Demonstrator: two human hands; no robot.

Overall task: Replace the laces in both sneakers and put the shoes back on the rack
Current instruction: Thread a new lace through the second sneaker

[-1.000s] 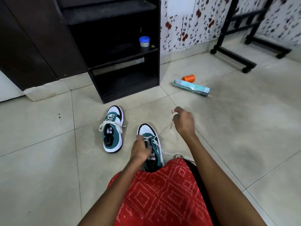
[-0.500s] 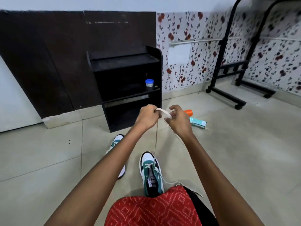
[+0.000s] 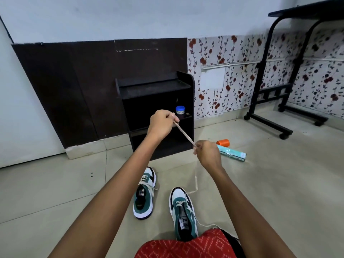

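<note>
Single head cam, looks fwd/down over outstretched arms toward floor (image 3: 55, 192) and far wall (image 3: 93, 19).

Light: even, diffuse indoor illumination, moderately bright; source outside the frame. Glare limited to a faint soft sheen on the floor (image 3: 55, 192) tiles. Shadows weak, soft-edged: thin dark rim beside the near sneaker (image 3: 183, 211). Rack (image 3: 154, 94) interior underexposed, detail lost. Strong wide-angle distortion: dark wall panel (image 3: 55, 90) edge and wheeled stand (image 3: 260, 81) posts lean and bow toward the borders. Centre sharp; lace (image 3: 184, 134) slightly motion-blurred; bottom edge softer
</note>
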